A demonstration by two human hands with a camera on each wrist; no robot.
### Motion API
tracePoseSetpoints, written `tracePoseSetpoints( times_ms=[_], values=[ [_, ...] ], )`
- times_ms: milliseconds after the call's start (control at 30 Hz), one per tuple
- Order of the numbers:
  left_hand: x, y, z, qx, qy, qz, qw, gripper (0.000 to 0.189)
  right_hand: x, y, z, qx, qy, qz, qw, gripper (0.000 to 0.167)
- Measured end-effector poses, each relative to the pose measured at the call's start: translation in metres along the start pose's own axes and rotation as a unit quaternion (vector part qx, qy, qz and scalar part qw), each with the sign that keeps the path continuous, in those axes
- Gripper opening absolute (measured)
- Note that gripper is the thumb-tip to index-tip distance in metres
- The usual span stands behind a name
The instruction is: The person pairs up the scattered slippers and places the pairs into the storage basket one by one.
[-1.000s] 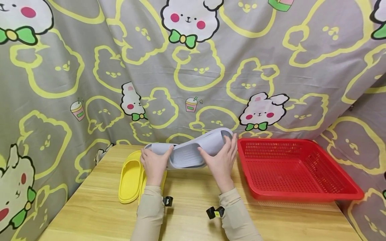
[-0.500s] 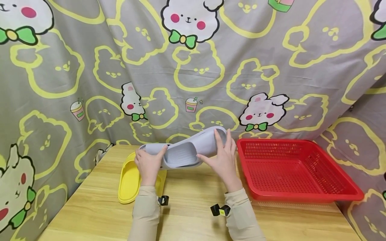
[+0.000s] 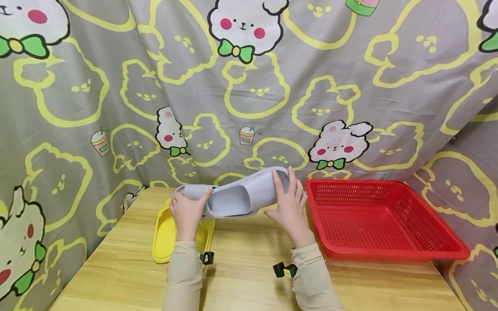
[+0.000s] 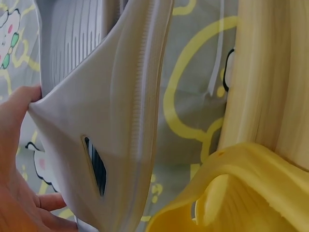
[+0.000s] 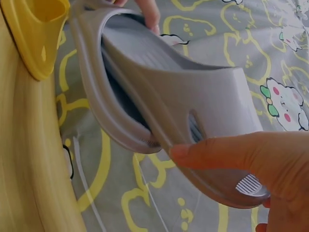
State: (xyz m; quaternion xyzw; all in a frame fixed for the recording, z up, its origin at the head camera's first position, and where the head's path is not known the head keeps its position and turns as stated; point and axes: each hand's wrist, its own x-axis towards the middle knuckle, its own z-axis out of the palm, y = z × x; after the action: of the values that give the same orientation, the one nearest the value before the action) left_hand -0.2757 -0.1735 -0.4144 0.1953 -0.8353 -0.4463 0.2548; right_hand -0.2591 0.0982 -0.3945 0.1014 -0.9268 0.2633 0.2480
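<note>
Two pale grey slide slippers overlap sole to sole above the table, toes pointing opposite ways. My left hand (image 3: 187, 212) grips one grey slipper (image 3: 196, 192) by its strap, thumb at the opening's edge in the left wrist view. At the toe of the other grey slipper (image 3: 231, 201), which tilts up to the right, is my right hand (image 3: 289, 209). The right wrist view has its thumb against the lower side of that strap (image 5: 212, 101), with fingertips just past the toe. Below my left hand lies a pair of yellow slippers (image 3: 165, 237), partly hidden by the hand and sleeve.
A red perforated plastic basket (image 3: 365, 224) stands to the right on the wooden table (image 3: 249, 268). Behind the table hangs a grey patterned curtain (image 3: 256, 103). Each wrist carries a black camera mount (image 3: 285, 270).
Both hands and the grey slippers have shifted left, the left hand now further over the yellow pair. The right index finger has come onto the toe strap, and the right thumb has slid lower.
</note>
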Motion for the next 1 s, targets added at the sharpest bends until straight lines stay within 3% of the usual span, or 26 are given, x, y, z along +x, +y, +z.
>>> tracePoseSetpoints(
  times_ms=[300, 633, 1000],
  values=[
    [0.001, -0.004, -0.003, 0.017, -0.018, 0.019, 0.9995, 0.115, -0.001, 0.005, 0.01, -0.042, 0.007, -0.05, 0.9978, 0.132],
    [0.003, -0.004, -0.006, 0.041, -0.019, 0.033, 0.9984, 0.104, -0.002, 0.006, 0.018, -0.099, 0.014, -0.124, 0.9872, 0.133],
    [0.006, -0.009, -0.013, 0.047, -0.023, 0.028, 0.9982, 0.104, -0.003, 0.006, 0.024, -0.104, 0.034, -0.161, 0.9809, 0.118]
  ],
)
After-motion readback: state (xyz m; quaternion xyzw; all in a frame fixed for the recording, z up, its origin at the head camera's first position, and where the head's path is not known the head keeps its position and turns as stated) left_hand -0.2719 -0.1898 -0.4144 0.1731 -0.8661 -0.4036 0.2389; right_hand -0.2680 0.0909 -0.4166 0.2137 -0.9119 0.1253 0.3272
